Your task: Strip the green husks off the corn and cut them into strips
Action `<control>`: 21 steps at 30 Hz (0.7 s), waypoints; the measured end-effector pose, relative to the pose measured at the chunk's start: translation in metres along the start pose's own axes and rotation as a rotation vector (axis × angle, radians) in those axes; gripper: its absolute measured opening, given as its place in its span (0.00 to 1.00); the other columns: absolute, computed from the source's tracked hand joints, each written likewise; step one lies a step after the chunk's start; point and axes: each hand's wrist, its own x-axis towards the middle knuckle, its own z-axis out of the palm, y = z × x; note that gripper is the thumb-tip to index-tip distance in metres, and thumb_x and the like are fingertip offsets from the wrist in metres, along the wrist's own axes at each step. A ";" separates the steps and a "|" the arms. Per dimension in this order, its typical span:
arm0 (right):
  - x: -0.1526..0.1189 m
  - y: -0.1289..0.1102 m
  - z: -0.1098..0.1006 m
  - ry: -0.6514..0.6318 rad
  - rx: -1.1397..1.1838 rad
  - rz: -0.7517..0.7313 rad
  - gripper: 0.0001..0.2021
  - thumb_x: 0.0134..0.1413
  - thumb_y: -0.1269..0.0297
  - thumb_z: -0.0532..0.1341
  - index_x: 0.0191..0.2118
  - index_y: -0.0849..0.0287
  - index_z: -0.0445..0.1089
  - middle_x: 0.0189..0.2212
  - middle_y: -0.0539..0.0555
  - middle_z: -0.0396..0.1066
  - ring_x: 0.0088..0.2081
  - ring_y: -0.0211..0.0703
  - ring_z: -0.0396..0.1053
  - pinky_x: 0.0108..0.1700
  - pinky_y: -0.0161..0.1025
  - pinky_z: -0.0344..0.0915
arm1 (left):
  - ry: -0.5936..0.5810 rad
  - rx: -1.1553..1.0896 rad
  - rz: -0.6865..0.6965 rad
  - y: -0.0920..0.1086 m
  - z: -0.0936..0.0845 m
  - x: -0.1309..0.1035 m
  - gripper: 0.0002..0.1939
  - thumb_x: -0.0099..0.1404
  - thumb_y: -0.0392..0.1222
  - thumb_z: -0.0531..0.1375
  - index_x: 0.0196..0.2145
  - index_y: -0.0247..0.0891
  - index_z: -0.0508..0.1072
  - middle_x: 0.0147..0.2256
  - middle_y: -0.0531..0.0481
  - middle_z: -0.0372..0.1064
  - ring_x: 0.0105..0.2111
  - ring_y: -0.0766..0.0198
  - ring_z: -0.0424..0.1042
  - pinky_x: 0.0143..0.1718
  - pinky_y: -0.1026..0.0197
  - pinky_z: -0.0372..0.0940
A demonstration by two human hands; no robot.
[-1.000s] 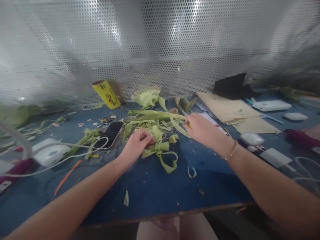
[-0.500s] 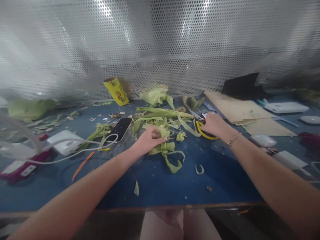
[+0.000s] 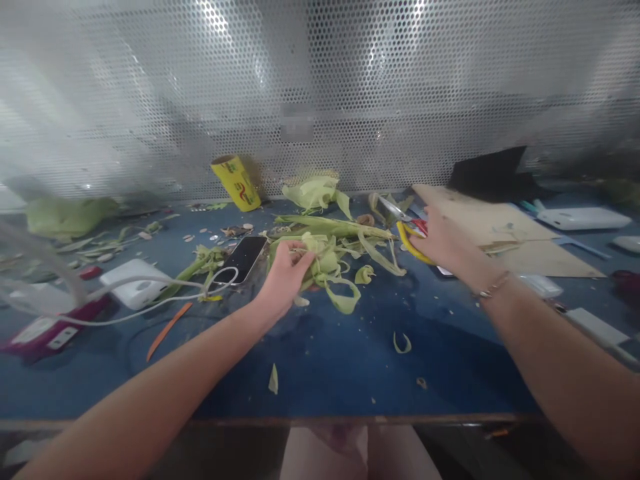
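Note:
My left hand (image 3: 287,270) is closed on a pale green bundle of husk strips (image 3: 323,260) near the middle of the blue table. A curled strip hangs from the bundle toward the front. To the right, my right hand (image 3: 440,240) grips scissors (image 3: 411,244) by their yellow handles, the metal blades pointing up and to the left. Long green husk leaves (image 3: 333,227) lie behind the bundle, and a small curled piece (image 3: 365,274) rests between my two hands.
A black phone (image 3: 249,257), white cables and a white adapter (image 3: 134,283) are at left. A yellow tube (image 3: 237,183) leans at the back by the perforated metal panel. Brown card sheets (image 3: 500,227) lie right, below a black sheet (image 3: 493,175).
My left hand has moved slightly left and back with the husk bundle. My right hand has raised the scissors slightly and shifted right, and their blades point more upward.

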 end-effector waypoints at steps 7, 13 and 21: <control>-0.021 -0.014 -0.004 -0.189 0.411 -0.330 0.24 0.49 0.54 0.61 0.52 0.53 0.58 0.42 0.55 0.72 0.38 0.49 0.72 0.37 0.42 0.69 | 0.118 -0.292 -0.128 0.013 0.000 0.001 0.11 0.60 0.37 0.60 0.37 0.39 0.60 0.30 0.53 0.69 0.24 0.71 0.71 0.23 0.68 0.69; -0.046 -0.030 -0.003 -0.391 0.463 -0.498 0.23 0.53 0.53 0.57 0.53 0.54 0.53 0.43 0.57 0.70 0.43 0.49 0.71 0.43 0.45 0.68 | 0.064 -0.457 -0.064 0.014 -0.010 0.009 0.16 0.56 0.30 0.62 0.38 0.40 0.60 0.36 0.52 0.71 0.29 0.69 0.73 0.31 0.64 0.72; -0.051 -0.030 -0.003 -0.455 0.400 -0.569 0.27 0.51 0.51 0.58 0.54 0.56 0.55 0.50 0.60 0.67 0.49 0.51 0.69 0.49 0.46 0.65 | 0.047 -0.441 -0.024 0.014 -0.007 0.006 0.16 0.55 0.30 0.61 0.38 0.39 0.60 0.34 0.53 0.70 0.29 0.69 0.73 0.34 0.63 0.72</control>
